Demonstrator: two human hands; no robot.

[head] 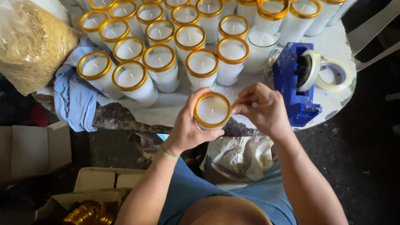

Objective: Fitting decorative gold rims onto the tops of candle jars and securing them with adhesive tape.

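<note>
Both hands meet at one candle jar [212,111] above the counter [333,41] edge — left hand [188,125] wraps it, right hand [262,109] pinches its gold rim — near a blue tape dispenser [293,83].

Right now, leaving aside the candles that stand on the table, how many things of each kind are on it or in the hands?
Candle in the left hand: 1
Blue tape dispenser: 1
Rolls of tape: 2, one on the dispenser, one beside it
Blue cloth: 1
Clear bag: 1
Total: 6
</note>
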